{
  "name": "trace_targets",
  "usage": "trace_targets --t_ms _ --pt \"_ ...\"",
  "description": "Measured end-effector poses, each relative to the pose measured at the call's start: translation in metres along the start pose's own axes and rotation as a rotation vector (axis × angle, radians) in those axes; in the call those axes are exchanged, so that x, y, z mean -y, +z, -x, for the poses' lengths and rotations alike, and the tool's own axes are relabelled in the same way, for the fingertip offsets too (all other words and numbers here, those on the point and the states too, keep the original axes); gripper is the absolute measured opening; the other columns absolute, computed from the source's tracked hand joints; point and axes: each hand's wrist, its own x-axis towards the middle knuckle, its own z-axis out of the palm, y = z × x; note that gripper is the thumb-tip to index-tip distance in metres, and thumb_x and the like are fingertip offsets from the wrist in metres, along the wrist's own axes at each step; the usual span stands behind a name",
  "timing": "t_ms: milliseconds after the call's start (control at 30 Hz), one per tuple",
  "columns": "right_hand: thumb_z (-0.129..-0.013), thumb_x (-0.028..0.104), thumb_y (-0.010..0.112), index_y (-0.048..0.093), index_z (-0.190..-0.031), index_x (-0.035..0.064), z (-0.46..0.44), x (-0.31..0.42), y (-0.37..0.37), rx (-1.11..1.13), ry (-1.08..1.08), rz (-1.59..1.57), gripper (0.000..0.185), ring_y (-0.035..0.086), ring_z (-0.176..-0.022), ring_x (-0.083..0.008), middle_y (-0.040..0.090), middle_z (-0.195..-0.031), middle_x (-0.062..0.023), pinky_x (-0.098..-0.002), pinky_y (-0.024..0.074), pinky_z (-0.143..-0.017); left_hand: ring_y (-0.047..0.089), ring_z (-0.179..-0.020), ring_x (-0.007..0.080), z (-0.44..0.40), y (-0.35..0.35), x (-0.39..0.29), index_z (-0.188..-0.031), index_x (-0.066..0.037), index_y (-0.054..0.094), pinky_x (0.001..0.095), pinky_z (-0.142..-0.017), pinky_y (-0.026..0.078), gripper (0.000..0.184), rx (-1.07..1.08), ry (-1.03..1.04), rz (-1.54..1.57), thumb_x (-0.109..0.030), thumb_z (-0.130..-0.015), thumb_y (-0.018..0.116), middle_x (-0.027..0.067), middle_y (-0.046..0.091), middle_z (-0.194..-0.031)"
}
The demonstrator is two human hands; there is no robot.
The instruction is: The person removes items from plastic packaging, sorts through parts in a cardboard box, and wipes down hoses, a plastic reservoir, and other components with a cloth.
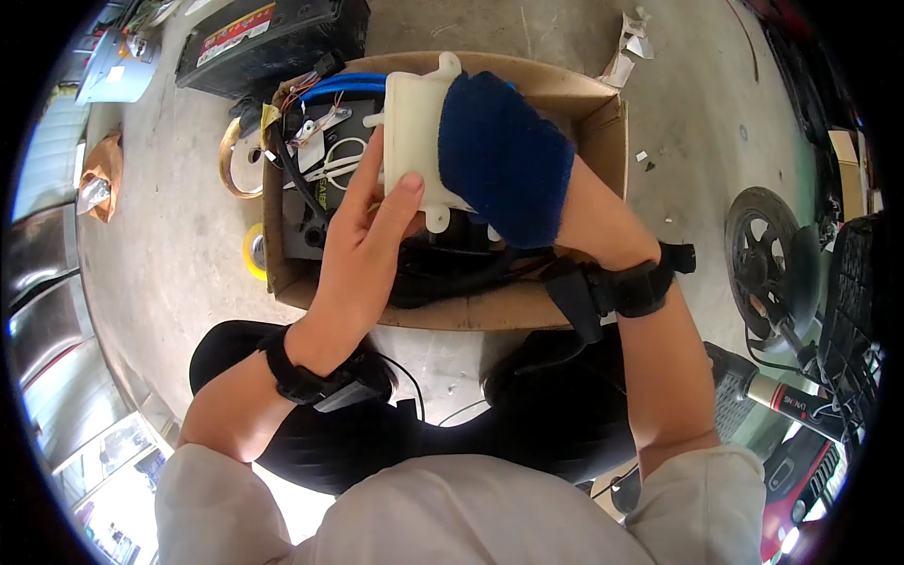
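Note:
My left hand (377, 212) holds the left side of a cream plastic container (411, 132), its thumb across the lower front and its fingers behind. A dark blue cloth (504, 155) lies against the container's right side. It covers my right hand, whose fingers are hidden; only the wrist and forearm show below it. The container has small lugs at its top and bottom and a short spout at the left. It is above an open cardboard box (452, 314) with cables and parts inside.
A black battery (282, 42) stands behind the box at the left. Yellow tape (253, 250) and a tan ring (229, 158) lie left of the box. A wheel (758, 254) is at the right, and a blue bucket (118, 68) at the far upper left.

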Motion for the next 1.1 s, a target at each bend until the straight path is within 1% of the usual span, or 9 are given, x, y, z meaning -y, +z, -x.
trace_targets --t_ms 100,300,400,600,700,800,900,967,1100 --pt "-0.068 0.016 0.069 0.065 -0.092 0.0022 0.004 0.005 -0.030 -0.010 0.068 -0.050 0.028 0.057 -0.096 -0.0333 0.062 -0.101 -0.0166 -0.0397 0.0424 -0.088 0.050 -0.092 0.0080 -0.004 0.000 0.001 -0.143 -0.007 0.025 0.0224 -0.081 0.042 0.063 0.041 0.096 0.094 -0.029 -0.092 0.055 0.0051 0.054 -0.110" --pt "-0.074 0.008 0.073 0.048 -0.124 -0.0009 0.018 0.001 -0.026 -0.227 0.628 -0.990 0.057 0.057 -0.107 -0.0192 0.058 -0.118 -0.0123 -0.0322 0.0451 -0.094 0.049 -0.092 0.0072 -0.012 -0.008 -0.009 -0.141 -0.007 0.029 0.0211 -0.080 0.041 0.059 0.081 0.116 0.124 -0.027 -0.091 0.055 0.0046 0.056 -0.108" --pt "-0.075 0.009 0.072 0.046 -0.126 -0.0004 0.011 0.004 -0.028 -0.205 0.794 -1.092 0.058 0.056 -0.108 -0.0192 0.058 -0.118 -0.0123 -0.0314 0.0437 -0.096 0.052 -0.110 0.0179 -0.016 -0.014 -0.017 -0.139 -0.003 0.030 0.0300 -0.093 0.042 0.051 0.074 0.146 0.042 -0.022 -0.094 0.047 0.0099 0.050 -0.124" --pt "-0.074 0.014 0.074 0.052 -0.121 0.0037 0.004 0.013 -0.013 -0.326 0.571 -0.800 0.054 0.056 -0.108 -0.0198 0.058 -0.118 -0.0114 -0.0324 0.0437 -0.094 0.057 -0.089 0.0115 -0.026 -0.023 -0.015 -0.137 -0.007 0.038 0.0246 -0.080 0.047 0.058 -0.090 0.537 -0.382 -0.025 -0.087 0.061 0.0076 0.056 -0.109" --pt "-0.069 0.018 0.078 0.053 -0.120 0.0062 0.016 -0.009 -0.019 -0.119 0.414 -0.387 0.058 0.057 -0.105 -0.0221 0.059 -0.116 -0.0093 -0.0315 0.0438 -0.094 0.058 -0.094 0.0138 -0.026 -0.033 -0.024 -0.136 -0.008 0.039 0.0262 -0.083 0.047 0.057 -0.089 0.444 -0.476 -0.023 -0.086 0.061 0.0109 0.054 -0.113" --pt "-0.065 0.023 0.080 0.051 -0.123 0.0080 0.022 -0.023 -0.022 -0.005 0.353 -0.325 0.067 0.057 -0.102 -0.0262 0.058 -0.116 -0.0092 -0.0323 0.0448 -0.090 0.059 -0.098 0.0178 -0.031 -0.033 -0.028 -0.132 -0.005 0.042 0.0289 -0.087 0.048 0.052 -0.025 0.166 -0.009 -0.026 -0.087 0.058 0.0131 0.055 -0.114" --pt "-0.061 0.028 0.081 0.047 -0.125 0.0040 0.021 -0.015 -0.010 -0.100 0.540 -0.590 0.077 0.057 -0.102 -0.0275 0.057 -0.113 -0.0159 -0.0351 0.0450 -0.087 0.060 -0.100 0.0210 -0.031 -0.035 -0.030 -0.125 -0.002 0.045 0.0313 -0.090 0.049 0.047 0.081 0.009 0.331 -0.029 -0.088 0.055 0.0133 0.057 -0.111" --pt "-0.059 0.028 0.081 0.047 -0.124 0.0016 -0.013 0.002 -0.018 -0.140 0.522 -0.160 0.079 0.057 -0.100 -0.0281 0.057 -0.110 -0.0187 -0.0347 0.0451 -0.086 0.059 -0.101 0.0218 -0.026 -0.031 -0.030 -0.121 -0.002 0.046 0.0323 -0.090 0.049 0.044 0.097 -0.066 0.325 -0.030 -0.088 0.054 0.0131 0.058 -0.110" --pt "-0.059 0.026 0.078 0.051 -0.112 -0.0006 -0.013 0.024 -0.011 -0.292 0.712 -0.355 0.065 0.058 -0.095 -0.0306 0.058 -0.106 -0.0194 -0.0345 0.0451 -0.086 0.058 -0.104 0.0214 -0.023 -0.033 -0.028 -0.119 -0.003 0.047 0.0327 -0.090 0.049 0.041 0.185 -0.170 0.315 -0.028 -0.088 0.053 0.0130 0.057 -0.113"
